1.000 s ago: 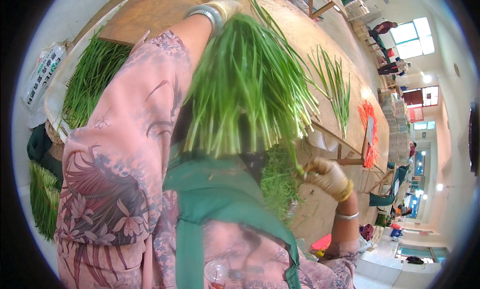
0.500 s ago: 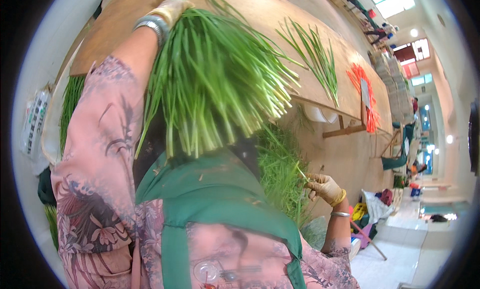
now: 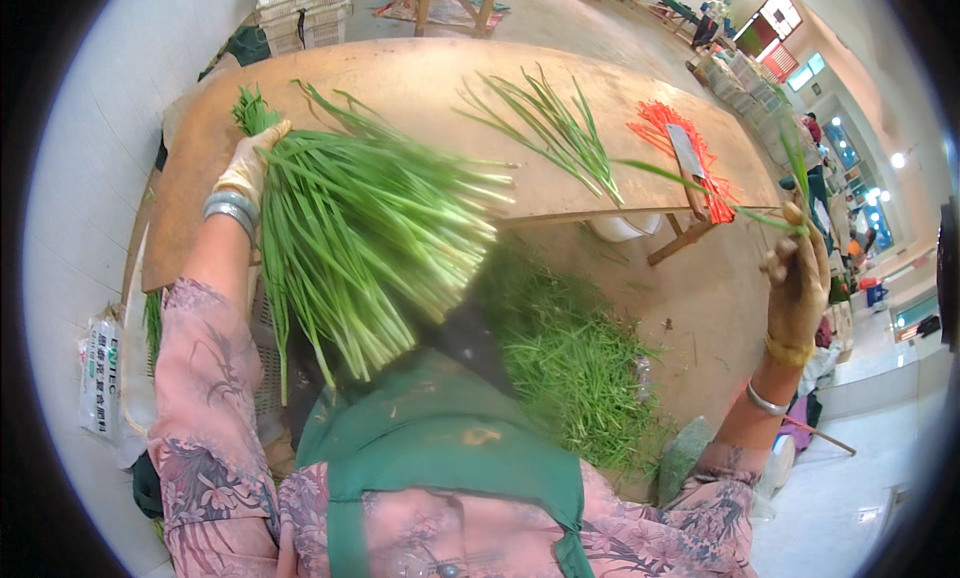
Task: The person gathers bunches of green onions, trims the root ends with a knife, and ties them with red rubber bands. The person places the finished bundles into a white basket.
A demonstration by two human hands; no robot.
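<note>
My gloved left hand (image 3: pixel 252 166) is closed around the leafy end of a large bunch of chives (image 3: pixel 375 243). The pale stem ends fan out toward me, over the near table edge and my green apron. Raised at the right, my gloved right hand (image 3: pixel 798 293) pinches a few long chive blades (image 3: pixel 662 174). One reaches left toward the table; others stand up above the fingers. On the wooden table (image 3: pixel 400 73) lies a small loose group of chives (image 3: pixel 560 133). Right of it are red-orange strips (image 3: pixel 655 126) with a flat grey metal piece (image 3: pixel 687 150) on top.
A heap of green trimmings (image 3: pixel 580 378) covers the floor below the table's near edge. Under the table is a white bucket (image 3: pixel 625 226). Pale crates (image 3: pixel 303 16) are stacked beyond the far left edge. A person (image 3: pixel 713 20) stands in the far background.
My right hand has risen from beside the trimmings to the right of the table, with chive blades in it. The view has shifted; my left hand still grips the bunch.
</note>
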